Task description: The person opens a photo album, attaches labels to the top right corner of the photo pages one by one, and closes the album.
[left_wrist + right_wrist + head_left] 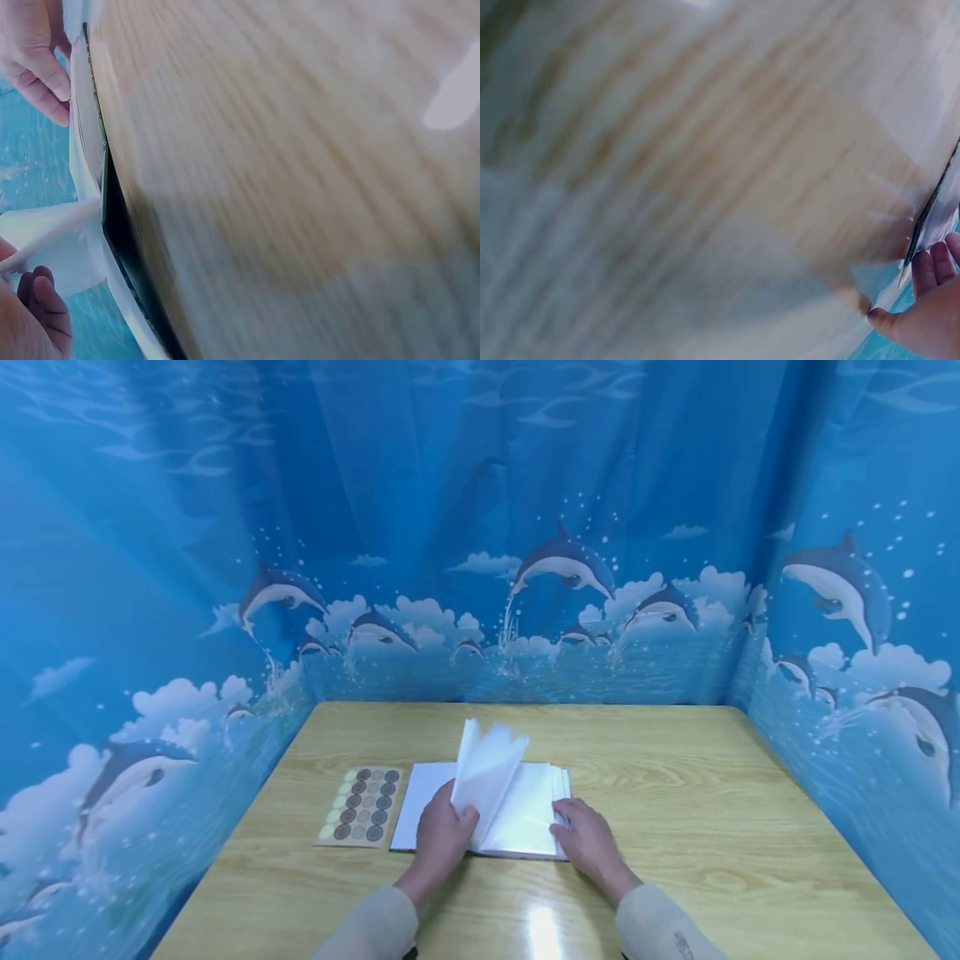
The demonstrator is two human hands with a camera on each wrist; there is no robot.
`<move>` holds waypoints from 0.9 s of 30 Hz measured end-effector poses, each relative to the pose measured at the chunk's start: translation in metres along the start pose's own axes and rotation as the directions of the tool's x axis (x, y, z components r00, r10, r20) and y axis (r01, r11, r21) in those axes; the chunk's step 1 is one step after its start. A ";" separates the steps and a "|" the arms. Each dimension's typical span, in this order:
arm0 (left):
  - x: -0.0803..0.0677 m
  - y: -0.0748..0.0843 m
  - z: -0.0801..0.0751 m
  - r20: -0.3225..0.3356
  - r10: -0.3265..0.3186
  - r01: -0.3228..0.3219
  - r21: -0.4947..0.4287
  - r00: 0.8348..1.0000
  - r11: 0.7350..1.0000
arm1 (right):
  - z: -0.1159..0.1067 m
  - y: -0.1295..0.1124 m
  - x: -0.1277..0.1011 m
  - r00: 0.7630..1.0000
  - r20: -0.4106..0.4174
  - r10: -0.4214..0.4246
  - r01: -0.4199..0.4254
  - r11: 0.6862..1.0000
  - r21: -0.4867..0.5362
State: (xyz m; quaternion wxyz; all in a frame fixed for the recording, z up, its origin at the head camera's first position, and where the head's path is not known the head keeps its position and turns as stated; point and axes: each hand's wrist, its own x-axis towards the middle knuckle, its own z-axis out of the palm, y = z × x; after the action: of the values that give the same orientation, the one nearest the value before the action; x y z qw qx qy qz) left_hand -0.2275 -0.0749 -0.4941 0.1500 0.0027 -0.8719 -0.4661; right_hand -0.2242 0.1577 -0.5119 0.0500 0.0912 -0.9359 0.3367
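Observation:
An open book with blank whitish pages (525,827) and a dark cover edge (112,195) lies on the table. In the head view my left hand (444,831) grips a raised bunch of its pages (487,768), thumb on the near side. The upper ends of these pages fan apart and look blurred. At the book's right edge is my right hand (588,839), its fingertips touching the page edges. The right wrist view shows the right hand (926,319) with fingers against the book's side and the thumb spread away from them.
Left of the book lies a sheet of round stickers (363,806) in brown, tan and pale yellow-green rows. The wood-grain table (750,827) extends to the right. Blue curtains with dolphins (562,568) stand around its back and sides.

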 end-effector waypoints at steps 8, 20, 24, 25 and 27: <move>0.001 -0.008 -0.009 -0.045 -0.184 0.176 -0.139 0.982 0.974 | 0.000 -0.001 0.000 1.000 0.005 0.000 0.000 1.000 -0.012; 0.004 -0.026 -0.035 0.061 -0.439 0.433 -0.333 0.896 0.838 | 0.002 0.002 0.003 1.000 0.003 -0.005 0.005 1.000 -0.007; 0.005 -0.035 -0.046 0.063 -0.443 0.437 -0.336 0.894 0.834 | 0.002 0.002 0.002 1.000 0.001 -0.009 0.009 1.000 -0.015; 0.005 -0.038 -0.048 0.060 -0.440 0.434 -0.328 0.896 0.839 | 0.002 0.002 0.002 1.000 0.002 -0.011 0.012 1.000 -0.018; 0.006 -0.042 -0.052 0.053 -0.436 0.431 -0.305 0.898 0.850 | 0.002 0.002 0.002 1.000 0.001 -0.018 0.018 1.000 -0.019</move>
State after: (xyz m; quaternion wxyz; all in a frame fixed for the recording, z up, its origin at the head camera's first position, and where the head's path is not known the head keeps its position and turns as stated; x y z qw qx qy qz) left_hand -0.2247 -0.1417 -0.4995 0.0475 0.1799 -0.7637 -0.6182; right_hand -0.2262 0.1583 -0.5145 0.0536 0.0992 -0.9382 0.3273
